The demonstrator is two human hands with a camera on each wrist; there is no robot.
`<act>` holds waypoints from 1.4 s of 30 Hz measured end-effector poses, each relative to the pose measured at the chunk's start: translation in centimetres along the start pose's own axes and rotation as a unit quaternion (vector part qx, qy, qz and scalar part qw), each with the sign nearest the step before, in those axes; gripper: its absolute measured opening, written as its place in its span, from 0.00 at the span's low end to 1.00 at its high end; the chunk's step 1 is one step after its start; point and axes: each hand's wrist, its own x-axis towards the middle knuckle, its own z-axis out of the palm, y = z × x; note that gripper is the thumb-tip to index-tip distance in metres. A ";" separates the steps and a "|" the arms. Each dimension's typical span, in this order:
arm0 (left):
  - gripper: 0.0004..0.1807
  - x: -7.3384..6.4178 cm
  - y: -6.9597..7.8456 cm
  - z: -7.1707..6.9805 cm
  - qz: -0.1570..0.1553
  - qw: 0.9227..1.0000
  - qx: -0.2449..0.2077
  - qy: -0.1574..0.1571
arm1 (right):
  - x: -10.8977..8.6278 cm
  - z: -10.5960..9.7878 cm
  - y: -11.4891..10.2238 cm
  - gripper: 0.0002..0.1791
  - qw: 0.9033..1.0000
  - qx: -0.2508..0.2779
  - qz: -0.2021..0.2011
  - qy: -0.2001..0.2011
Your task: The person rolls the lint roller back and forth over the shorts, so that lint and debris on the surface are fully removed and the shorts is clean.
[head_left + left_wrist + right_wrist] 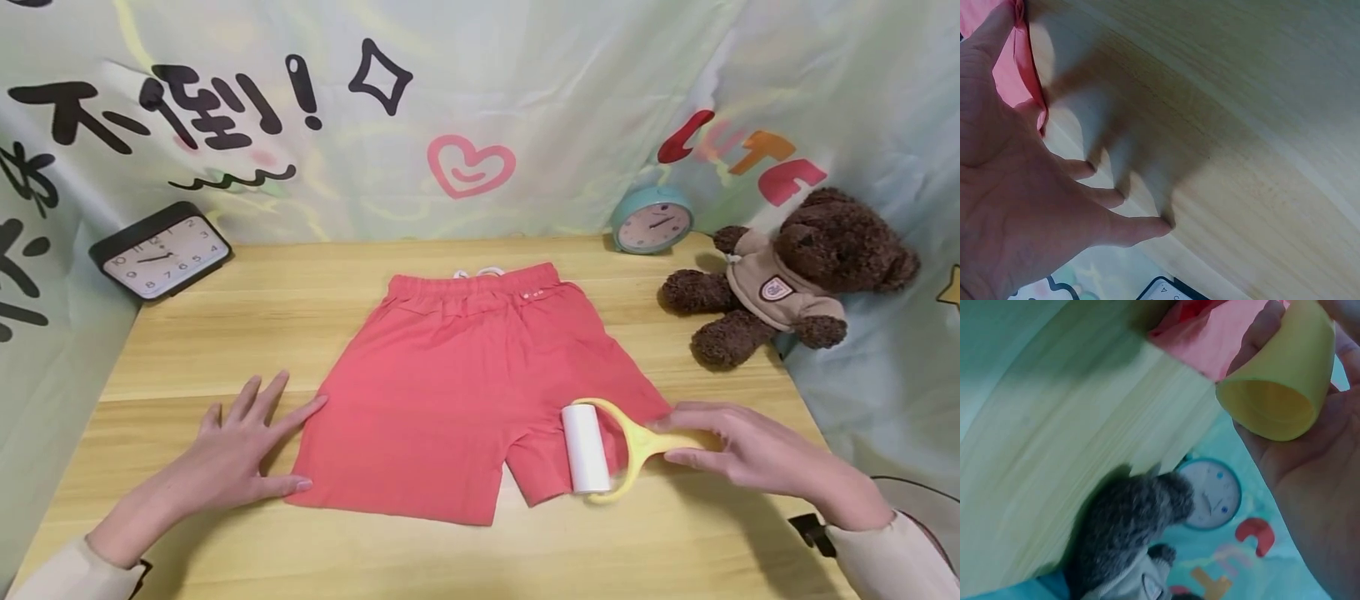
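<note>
Red shorts lie spread on the wooden table, waistband toward the back, a white drawstring showing at the top. My left hand has its fingers spread at the left leg; thumb and index fingertip touch the edge of the cloth, while the other fingertips meet the tabletop. My right hand grips the yellow handle of a lint roller. Its white roll lies over the right leg near the hem, which is creased and pulled up there. In the right wrist view the hollow end of the handle pokes out of the grip.
At the back left stands a black-topped clock. A teal round clock stands at the back right, beside a brown teddy bear in a beige top. Printed cloth hangs behind and along both sides of the table.
</note>
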 end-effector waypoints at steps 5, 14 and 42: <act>0.57 0.0 0.1 -0.1 -0.001 1.000 -0.001 0.001 | -1.3 -1.0 0.3 0.26 1.000 0.001 0.018 0.001; 0.56 0.1 0.0 0.0 0.000 1.000 0.004 -0.001 | -4.0 -2.1 2.0 0.27 0.998 0.022 0.066 -0.003; 0.57 0.1 0.2 -0.1 0.006 1.000 0.012 -0.002 | -12.3 -4.8 4.1 0.18 0.956 -0.031 0.280 0.080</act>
